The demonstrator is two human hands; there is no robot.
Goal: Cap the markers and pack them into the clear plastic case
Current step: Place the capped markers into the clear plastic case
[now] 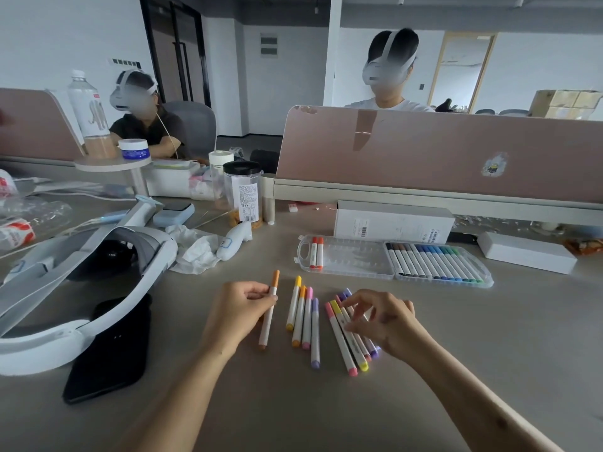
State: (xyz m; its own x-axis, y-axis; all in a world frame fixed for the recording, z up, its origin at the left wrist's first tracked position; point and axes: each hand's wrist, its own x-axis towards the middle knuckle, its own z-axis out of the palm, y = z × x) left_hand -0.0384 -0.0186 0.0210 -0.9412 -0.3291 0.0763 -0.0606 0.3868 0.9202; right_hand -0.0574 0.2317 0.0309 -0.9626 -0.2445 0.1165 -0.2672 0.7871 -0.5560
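My left hand (239,313) pinches a white marker with an orange cap (269,310) near its upper end, holding it upright and slightly tilted. Between my hands lie several capped markers (304,324) in yellow, orange, pink and purple. My right hand (380,321) rests with curled fingers on a second bunch of markers (346,337) with pink, yellow and purple caps. The clear plastic case (352,259) lies open beyond them. Its left half holds two red-orange markers (316,252). Its right half (437,262) is filled with a row of grey, blue and green markers.
A white headset (65,288) and a black phone (109,353) lie at the left. Crumpled tissue (195,246), a jar (243,194) and a white box (391,223) stand behind. A flat white box (527,252) sits at the right. A pink partition (440,154) closes the desk's far side.
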